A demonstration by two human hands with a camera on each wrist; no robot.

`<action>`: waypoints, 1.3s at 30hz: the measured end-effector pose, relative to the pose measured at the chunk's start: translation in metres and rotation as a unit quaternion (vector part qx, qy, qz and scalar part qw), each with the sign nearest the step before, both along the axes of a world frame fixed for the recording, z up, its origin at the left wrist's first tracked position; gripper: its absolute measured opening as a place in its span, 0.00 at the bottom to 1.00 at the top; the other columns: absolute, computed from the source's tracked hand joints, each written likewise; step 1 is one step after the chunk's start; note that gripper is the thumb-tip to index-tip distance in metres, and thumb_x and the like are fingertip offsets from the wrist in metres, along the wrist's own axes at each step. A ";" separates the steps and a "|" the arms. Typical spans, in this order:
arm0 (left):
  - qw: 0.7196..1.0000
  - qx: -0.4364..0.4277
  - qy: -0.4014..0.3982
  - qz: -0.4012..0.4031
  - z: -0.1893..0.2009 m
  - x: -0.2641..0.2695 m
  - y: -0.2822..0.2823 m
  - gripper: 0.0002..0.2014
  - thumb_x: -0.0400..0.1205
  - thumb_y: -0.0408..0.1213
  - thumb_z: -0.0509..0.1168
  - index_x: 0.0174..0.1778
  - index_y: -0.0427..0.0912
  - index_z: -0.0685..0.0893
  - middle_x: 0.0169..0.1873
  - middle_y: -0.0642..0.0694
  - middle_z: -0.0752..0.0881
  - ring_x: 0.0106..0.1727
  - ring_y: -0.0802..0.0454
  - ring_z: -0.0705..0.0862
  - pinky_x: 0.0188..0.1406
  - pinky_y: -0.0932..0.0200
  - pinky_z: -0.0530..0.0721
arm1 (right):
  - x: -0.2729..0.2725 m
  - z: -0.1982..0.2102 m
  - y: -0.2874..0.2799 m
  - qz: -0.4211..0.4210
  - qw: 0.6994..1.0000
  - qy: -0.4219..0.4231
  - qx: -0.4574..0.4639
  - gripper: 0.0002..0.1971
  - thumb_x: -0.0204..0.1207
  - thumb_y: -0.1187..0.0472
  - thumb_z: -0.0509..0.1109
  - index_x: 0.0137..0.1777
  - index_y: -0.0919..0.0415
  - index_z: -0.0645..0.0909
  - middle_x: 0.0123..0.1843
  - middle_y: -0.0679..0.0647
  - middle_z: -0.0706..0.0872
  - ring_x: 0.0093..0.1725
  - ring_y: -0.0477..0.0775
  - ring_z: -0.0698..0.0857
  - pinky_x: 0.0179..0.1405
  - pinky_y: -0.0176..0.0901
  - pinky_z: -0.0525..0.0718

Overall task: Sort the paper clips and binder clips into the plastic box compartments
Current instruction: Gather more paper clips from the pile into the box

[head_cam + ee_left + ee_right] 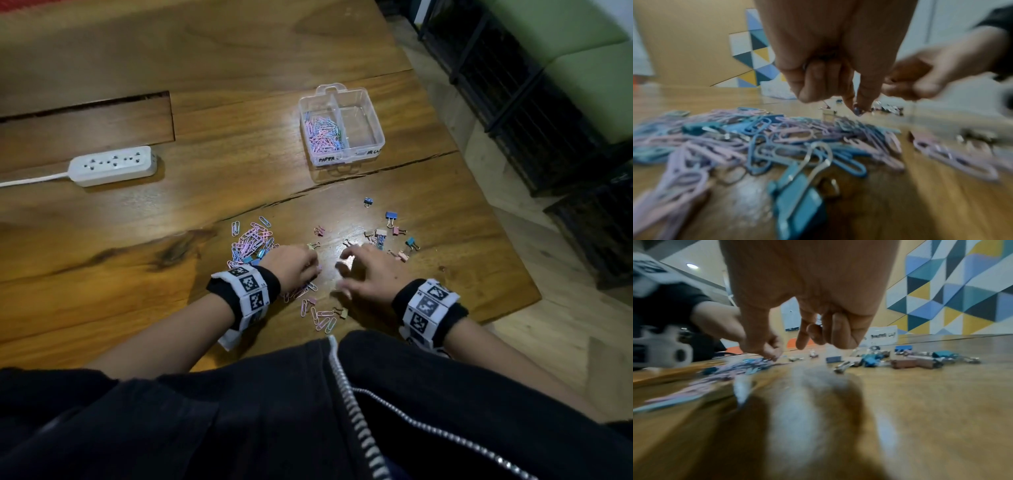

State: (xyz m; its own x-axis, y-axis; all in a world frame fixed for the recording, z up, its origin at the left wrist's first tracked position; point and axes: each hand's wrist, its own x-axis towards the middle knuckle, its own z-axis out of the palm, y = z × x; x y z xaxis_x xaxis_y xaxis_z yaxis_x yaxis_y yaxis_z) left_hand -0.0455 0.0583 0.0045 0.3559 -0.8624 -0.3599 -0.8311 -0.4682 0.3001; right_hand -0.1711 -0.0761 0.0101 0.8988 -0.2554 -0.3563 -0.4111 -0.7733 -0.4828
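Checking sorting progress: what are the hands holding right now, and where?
Cannot be told: the left hand and right hand curl over the clips, blurred.

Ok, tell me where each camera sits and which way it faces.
Head: above, looking down at the table, plastic box, both forearms.
Left wrist: low, facing along the left hand over the paper clips.
Right wrist: low, facing along the right hand toward the binder clips.
Shared: each wrist view shows the other hand.
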 end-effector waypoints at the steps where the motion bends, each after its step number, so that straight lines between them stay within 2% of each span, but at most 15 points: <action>1: 0.998 -0.010 0.052 0.039 0.000 0.004 0.001 0.14 0.84 0.44 0.56 0.52 0.39 0.81 0.48 0.44 0.82 0.45 0.49 0.78 0.44 0.59 0.73 | -0.004 0.004 0.007 0.029 0.999 0.022 0.008 0.28 0.64 0.42 0.73 0.61 0.53 0.73 0.54 0.49 0.77 0.51 0.48 0.75 0.49 0.39 0.73; 4: 0.936 -0.053 0.276 0.210 0.000 0.018 0.009 0.12 0.85 0.35 0.52 0.38 0.41 0.76 0.32 0.48 0.80 0.33 0.52 0.76 0.31 0.62 0.72 | -0.012 0.005 0.020 0.062 0.996 0.066 0.006 0.29 0.62 0.43 0.75 0.61 0.53 0.71 0.54 0.48 0.75 0.49 0.45 0.71 0.47 0.37 0.68; 6: 0.823 -0.095 0.453 0.329 0.005 0.023 0.014 0.16 0.83 0.30 0.46 0.29 0.41 0.69 0.17 0.53 0.74 0.18 0.59 0.70 0.16 0.71 0.65 | -0.011 0.004 0.016 0.019 0.998 0.052 0.005 0.24 0.68 0.48 0.72 0.61 0.54 0.72 0.58 0.50 0.77 0.51 0.47 0.74 0.48 0.36 0.70; 8: 0.716 -0.131 0.579 0.367 0.012 0.025 0.021 0.16 0.78 0.27 0.40 0.26 0.39 0.65 0.12 0.54 0.69 0.12 0.61 0.62 0.12 0.76 0.56 | -0.008 0.003 0.013 -0.017 1.000 0.014 -0.014 0.16 0.74 0.54 0.68 0.60 0.56 0.74 0.58 0.52 0.78 0.54 0.50 0.78 0.49 0.35 0.72; 11: 0.687 -0.146 0.614 0.359 0.015 0.027 0.030 0.15 0.76 0.28 0.40 0.27 0.37 0.68 0.14 0.51 0.73 0.12 0.59 0.63 0.11 0.74 0.55 | -0.006 0.003 0.028 0.006 0.999 -0.020 -0.028 0.13 0.76 0.52 0.64 0.57 0.57 0.76 0.53 0.50 0.78 0.49 0.46 0.76 0.47 0.34 0.73; 14: 0.712 -0.112 0.584 0.374 0.011 0.025 0.031 0.16 0.81 0.34 0.46 0.28 0.40 0.71 0.16 0.52 0.75 0.12 0.60 0.65 0.10 0.74 0.58 | -0.001 -0.004 0.055 0.054 0.998 0.007 -0.023 0.21 0.73 0.43 0.65 0.58 0.57 0.76 0.52 0.50 0.75 0.46 0.44 0.71 0.50 0.37 0.76; 16: 0.784 -0.059 0.510 0.350 0.010 0.019 0.031 0.17 0.83 0.37 0.52 0.27 0.44 0.71 0.19 0.53 0.73 0.15 0.60 0.67 0.14 0.70 0.62 | 0.003 -0.009 0.062 0.043 0.999 0.017 -0.024 0.20 0.73 0.44 0.66 0.59 0.57 0.75 0.53 0.51 0.76 0.46 0.45 0.71 0.50 0.38 0.76; 19: 0.899 -0.017 0.362 0.247 0.008 0.009 0.035 0.15 0.86 0.36 0.52 0.33 0.45 0.72 0.32 0.50 0.74 0.35 0.53 0.73 0.37 0.62 0.71 | 0.005 -0.010 0.053 -0.017 1.000 0.020 0.000 0.14 0.74 0.50 0.66 0.55 0.57 0.76 0.52 0.50 0.77 0.47 0.45 0.73 0.50 0.37 0.73; 21: 0.899 -0.032 0.363 0.242 0.008 0.002 0.039 0.15 0.87 0.35 0.50 0.34 0.44 0.71 0.32 0.48 0.74 0.37 0.53 0.73 0.37 0.68 0.74 | 0.003 -0.011 0.039 -0.064 0.998 0.009 -0.002 0.10 0.75 0.54 0.66 0.53 0.57 0.76 0.54 0.51 0.79 0.49 0.47 0.76 0.52 0.38 0.75; 23: 0.855 -0.050 0.430 0.286 0.006 -0.002 0.044 0.16 0.87 0.32 0.49 0.33 0.43 0.71 0.28 0.47 0.72 0.26 0.59 0.74 0.22 0.76 0.72 | -0.002 -0.010 0.028 -0.099 0.995 -0.004 -0.022 0.09 0.77 0.57 0.64 0.54 0.57 0.76 0.56 0.53 0.80 0.53 0.51 0.80 0.54 0.41 0.78; 26: 0.821 -0.082 0.452 0.339 0.004 -0.002 0.047 0.16 0.87 0.28 0.47 0.37 0.44 0.74 0.26 0.48 0.70 0.21 0.61 0.71 0.16 0.74 0.68 | -0.012 -0.004 0.027 -0.032 0.999 0.016 -0.024 0.17 0.72 0.49 0.68 0.59 0.52 0.75 0.55 0.50 0.77 0.51 0.47 0.74 0.54 0.39 0.74; 30: 0.912 -0.096 0.300 0.263 0.002 0.003 0.051 0.13 0.88 0.35 0.46 0.46 0.44 0.76 0.43 0.49 0.78 0.43 0.51 0.76 0.39 0.61 0.72 | -0.024 -0.007 0.047 0.122 0.990 0.066 -0.008 0.29 0.63 0.44 0.74 0.65 0.46 0.73 0.54 0.50 0.74 0.50 0.44 0.68 0.52 0.38 0.72; 33: 0.971 -0.036 0.143 0.188 0.005 0.001 0.051 0.16 0.85 0.48 0.51 0.57 0.41 0.76 0.49 0.48 0.81 0.52 0.48 0.80 0.47 0.57 0.74 | -0.021 -0.014 0.051 0.122 0.991 0.060 0.011 0.28 0.64 0.46 0.74 0.65 0.45 0.73 0.56 0.50 0.75 0.50 0.47 0.72 0.52 0.40 0.74; 37: 0.996 0.042 0.014 0.083 0.002 -0.004 0.050 0.37 0.69 0.63 0.67 0.70 0.46 0.68 0.64 0.48 0.80 0.61 0.50 0.80 0.54 0.56 0.79 | -0.013 -0.011 0.048 0.095 0.992 0.056 0.052 0.20 0.66 0.52 0.74 0.59 0.48 0.77 0.57 0.48 0.79 0.55 0.50 0.77 0.56 0.45 0.76; 39: 0.997 0.043 -0.019 0.058 -0.003 -0.005 0.050 0.38 0.67 0.65 0.67 0.69 0.49 0.68 0.64 0.48 0.80 0.61 0.50 0.81 0.52 0.56 0.80 | -0.009 -0.009 0.047 0.094 0.992 0.060 0.062 0.16 0.66 0.53 0.74 0.54 0.51 0.78 0.54 0.48 0.80 0.52 0.48 0.77 0.56 0.47 0.78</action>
State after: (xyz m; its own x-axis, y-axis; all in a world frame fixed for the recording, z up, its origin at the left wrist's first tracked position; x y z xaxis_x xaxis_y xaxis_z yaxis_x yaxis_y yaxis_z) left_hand -0.0506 0.1084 0.0018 0.4662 -0.7811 -0.4154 -0.7796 -0.5846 0.2245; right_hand -0.1803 -0.0293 0.0008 0.8756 -0.0351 -0.4817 -0.3254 -0.7799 -0.5347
